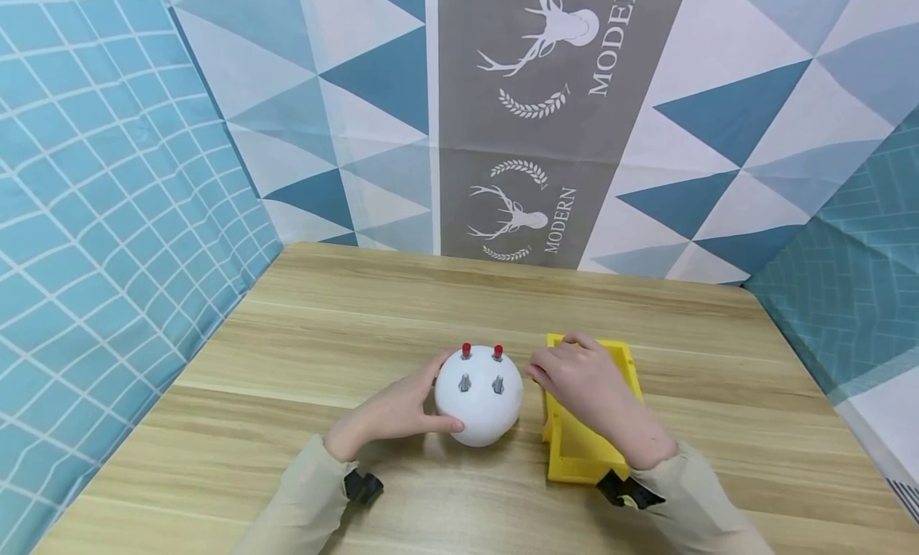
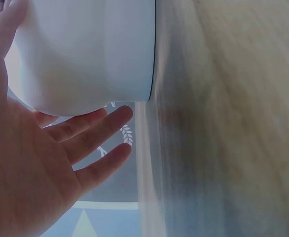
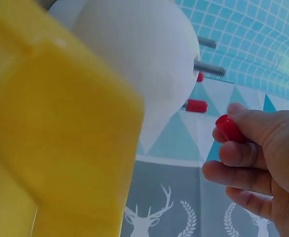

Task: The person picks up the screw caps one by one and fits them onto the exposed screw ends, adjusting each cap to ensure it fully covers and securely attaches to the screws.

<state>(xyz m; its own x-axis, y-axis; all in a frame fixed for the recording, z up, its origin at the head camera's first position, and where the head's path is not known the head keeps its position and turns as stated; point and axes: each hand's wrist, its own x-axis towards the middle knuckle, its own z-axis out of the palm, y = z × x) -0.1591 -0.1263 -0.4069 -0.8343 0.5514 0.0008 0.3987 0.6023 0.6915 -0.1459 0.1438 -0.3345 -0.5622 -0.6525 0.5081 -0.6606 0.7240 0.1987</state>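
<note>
A white rounded body (image 1: 477, 423) with a flat base stands on the wooden table. Two red caps (image 1: 498, 352) cover its far pair of studs. The nearer pair of threaded studs (image 1: 465, 383) is bare metal. My left hand (image 1: 395, 407) holds the body from the left, thumb on the near side and fingers round the far side. Between thumb and index finger my right hand (image 1: 585, 379) pinches a small red cap (image 3: 230, 129), its open end facing the studs. That hand is right of the body, over the yellow tray (image 1: 585, 469).
The yellow tray lies close to the body's right side, and its wall fills much of the right wrist view. Wooden tabletop (image 1: 323, 324) extends around. Patterned cloth (image 1: 380, 100) hangs behind the table, with blue gridded cloth (image 1: 108, 220) at the left.
</note>
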